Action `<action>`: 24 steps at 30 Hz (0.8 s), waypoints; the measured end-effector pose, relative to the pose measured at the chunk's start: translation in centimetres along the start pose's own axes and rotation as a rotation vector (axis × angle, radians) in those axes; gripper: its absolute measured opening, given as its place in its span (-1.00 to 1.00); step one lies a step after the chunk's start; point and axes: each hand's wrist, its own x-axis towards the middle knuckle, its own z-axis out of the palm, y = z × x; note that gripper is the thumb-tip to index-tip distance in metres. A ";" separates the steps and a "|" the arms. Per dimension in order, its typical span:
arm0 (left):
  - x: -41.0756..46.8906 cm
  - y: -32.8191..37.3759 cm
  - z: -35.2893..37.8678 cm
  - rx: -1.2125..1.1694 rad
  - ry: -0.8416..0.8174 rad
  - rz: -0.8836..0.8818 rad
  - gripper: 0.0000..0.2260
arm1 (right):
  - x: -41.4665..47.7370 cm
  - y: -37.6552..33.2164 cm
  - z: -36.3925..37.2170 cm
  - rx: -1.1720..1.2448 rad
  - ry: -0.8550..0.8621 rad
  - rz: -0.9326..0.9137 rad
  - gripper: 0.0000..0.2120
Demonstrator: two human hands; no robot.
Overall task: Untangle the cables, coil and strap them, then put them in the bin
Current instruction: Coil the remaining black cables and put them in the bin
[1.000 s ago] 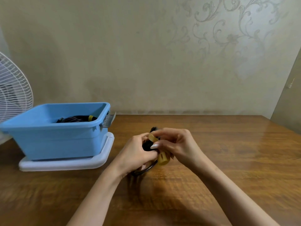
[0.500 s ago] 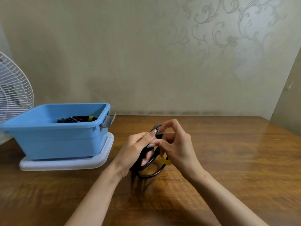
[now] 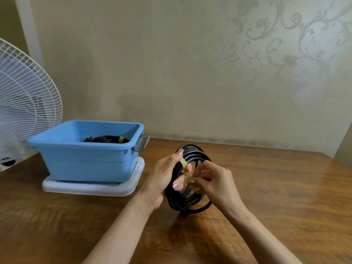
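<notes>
A black coiled cable [image 3: 190,203] stands on edge on the wooden table [image 3: 276,197]. My left hand [image 3: 163,178] grips the coil's left side, thumb on top and fingers curled through the loop. A yellow strap [image 3: 183,162] wraps over the coil by my thumb. My right hand [image 3: 217,182] pinches the strap's loose end inside the loop; that end is blurred. The blue bin [image 3: 85,155] stands at the left and holds another black coil [image 3: 106,139] with a yellow strap on it.
The bin sits on a white lid [image 3: 91,188] and has a grey handle latch [image 3: 142,144] on its right side. A white fan [image 3: 22,103] stands behind the bin at the far left. The wall runs close behind the table's back edge.
The coil has been turned upright and now shows as a full ring. The strap has gone over the coil near my left thumb, and my right hand has shifted to its loose end.
</notes>
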 end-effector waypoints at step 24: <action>-1.9 -2.5 3.9 1.225 -0.316 0.519 -0.72 | 1.1 1.7 -7.0 0.270 -0.706 0.083 -0.73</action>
